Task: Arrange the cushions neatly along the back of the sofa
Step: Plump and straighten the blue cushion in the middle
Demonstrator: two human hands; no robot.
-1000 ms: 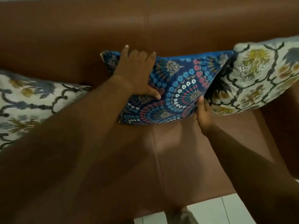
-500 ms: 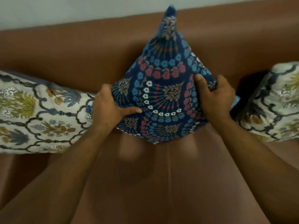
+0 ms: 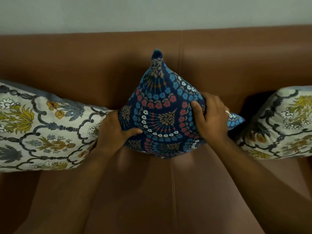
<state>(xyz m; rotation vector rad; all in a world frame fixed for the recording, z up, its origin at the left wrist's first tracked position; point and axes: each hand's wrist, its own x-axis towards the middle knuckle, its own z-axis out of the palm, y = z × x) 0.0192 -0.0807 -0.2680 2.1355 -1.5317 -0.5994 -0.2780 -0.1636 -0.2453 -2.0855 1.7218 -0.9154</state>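
Note:
A dark blue cushion [image 3: 162,114] with red, blue and white flower arcs stands on one corner in the middle of the brown leather sofa [image 3: 236,65], its top corner pointing up against the backrest. My left hand [image 3: 114,132] grips its left side, thumb on the front. My right hand [image 3: 211,119], with a ring, grips its right side. A white floral cushion [image 3: 42,129] leans against the backrest at the left, touching my left hand. A second white floral cushion [image 3: 285,124] leans at the right.
The brown seat [image 3: 172,191] with a centre seam stretches in front of the cushions. A pale grey wall [image 3: 152,12] rises behind the backrest. A dark gap separates the blue cushion from the right cushion.
The blue cushion went from lying flat along the backrest to standing on its corner, held by both hands at its sides. Since half a second ago it has barely shifted.

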